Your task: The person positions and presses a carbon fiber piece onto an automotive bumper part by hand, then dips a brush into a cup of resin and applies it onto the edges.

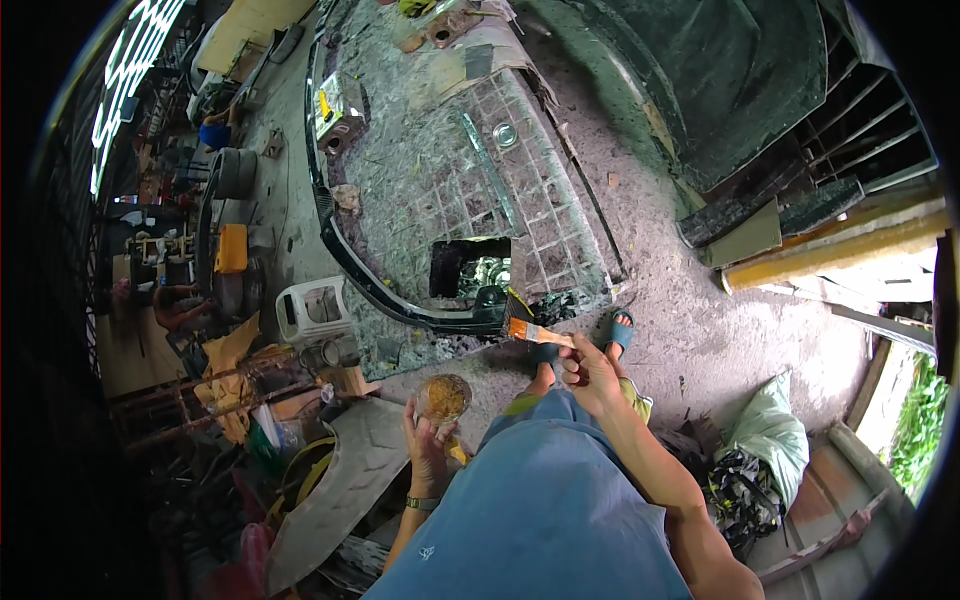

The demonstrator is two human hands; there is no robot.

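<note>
My right hand (592,374) is closed around the wooden handle of a flat paintbrush (527,331) with an orange-brown band. The brush's bristles point forward, close to the near end of a long curved black strip (372,292) that looks like a vehicle bumper. Whether they touch it I cannot tell. My left hand (426,446), with a watch on its wrist, holds a round clear cup (445,397) from below and the side. Inside the cup is something yellowish-brown. The strip runs along the left and near edges of a grimy worktop (440,160).
A square-looking can (340,105) with a yellow object on top stands on the worktop. A white plastic stool (312,308) is at its left. Grey panels (340,490) and scrap lie lower left. At right are a pale sack (770,432) and a yellow beam (840,250). People are farther left.
</note>
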